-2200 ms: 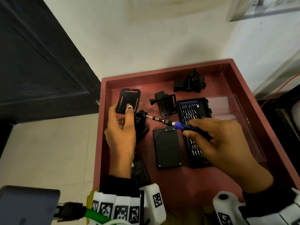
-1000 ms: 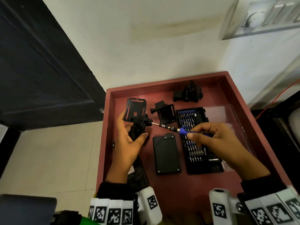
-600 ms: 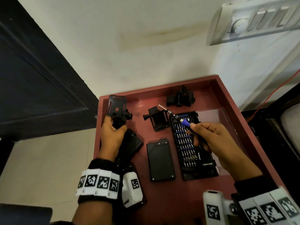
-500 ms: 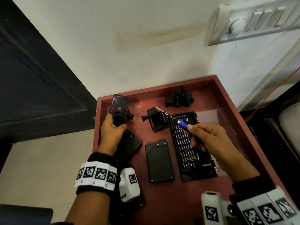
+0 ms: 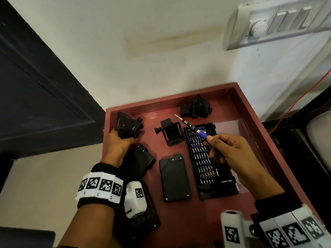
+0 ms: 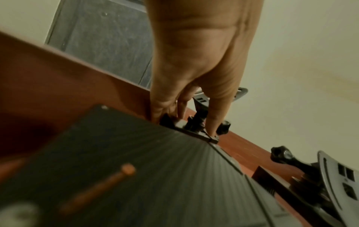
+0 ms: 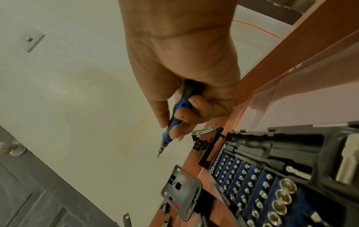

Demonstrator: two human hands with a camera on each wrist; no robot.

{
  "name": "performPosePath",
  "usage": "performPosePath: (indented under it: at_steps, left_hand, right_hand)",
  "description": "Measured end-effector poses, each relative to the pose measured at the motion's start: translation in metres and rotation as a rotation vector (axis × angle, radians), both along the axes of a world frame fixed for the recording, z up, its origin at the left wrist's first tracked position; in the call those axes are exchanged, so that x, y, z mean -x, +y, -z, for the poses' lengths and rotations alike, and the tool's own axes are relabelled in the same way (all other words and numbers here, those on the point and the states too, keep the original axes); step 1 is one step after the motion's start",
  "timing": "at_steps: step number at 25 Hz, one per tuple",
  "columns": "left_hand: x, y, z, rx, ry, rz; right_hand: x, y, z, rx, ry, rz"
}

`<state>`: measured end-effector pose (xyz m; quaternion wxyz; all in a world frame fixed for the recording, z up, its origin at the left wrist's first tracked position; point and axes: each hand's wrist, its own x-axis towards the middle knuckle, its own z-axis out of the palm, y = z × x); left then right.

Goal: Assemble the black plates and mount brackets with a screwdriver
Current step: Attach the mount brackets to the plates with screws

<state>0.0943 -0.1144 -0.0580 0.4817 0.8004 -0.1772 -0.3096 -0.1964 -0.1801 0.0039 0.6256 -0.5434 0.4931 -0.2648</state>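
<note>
Head view puts both my hands inside the red tray. My left hand is curled around a mount bracket assembly in the far-left corner of the tray; the left wrist view shows my fingers pinching its base just beyond a black plate, which lies partly under my wrist. My right hand is wrapped round the blue-and-black handle of the screwdriver, held in the air above the open bit case, its tip pointing far-left and touching nothing. A second black plate lies flat between the first plate and the bit case. Another mount bracket sits just beyond it, and a third bracket cluster rests near the far wall of the tray. On the wall above hangs a switch panel.
</note>
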Motion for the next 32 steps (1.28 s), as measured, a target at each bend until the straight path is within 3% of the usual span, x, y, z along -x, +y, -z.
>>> performPosePath:
  at_steps: [3, 4, 7, 9, 11, 14, 16, 23, 32]
  left_hand:
    - [0.003, 0.013, -0.018, -0.120, -0.052, 0.033]
    - [0.005, 0.017, -0.026, -0.180, -0.143, 0.049]
    - [0.029, 0.021, -0.063, -0.285, -0.664, 0.100]
    - [0.057, 0.005, -0.081, -0.170, -0.837, 0.193]
    - [0.085, -0.018, -0.082, -0.121, -0.788, 0.426]
    - [0.102, -0.048, -0.065, -0.314, -0.795, 0.619]
    - [0.100, -0.055, -0.062, -0.317, -0.806, 0.580]
    - [0.084, -0.046, -0.061, 0.004, -0.595, 0.435]
    - [0.088, -0.047, -0.053, -0.137, -0.662, 0.701]
  right_hand:
    - [0.002, -0.001, 0.000, 0.009, -0.007, 0.014]
    - [0.002, -0.001, 0.000, 0.012, -0.008, 0.016]
    - [0.002, -0.002, 0.000, 0.041, -0.002, 0.046]
    - [0.002, -0.004, 0.000, 0.058, -0.014, 0.093]
    - [0.003, -0.004, -0.001, 0.051, -0.034, 0.122]
    - [0.003, -0.004, -0.002, 0.040, -0.041, 0.109]
    - [0.002, -0.005, -0.001, 0.037, -0.041, 0.109]
    - [-0.005, -0.001, 0.003, 0.022, -0.047, 0.070]
    - [-0.010, 0.003, 0.005, 0.036, -0.020, 0.017]
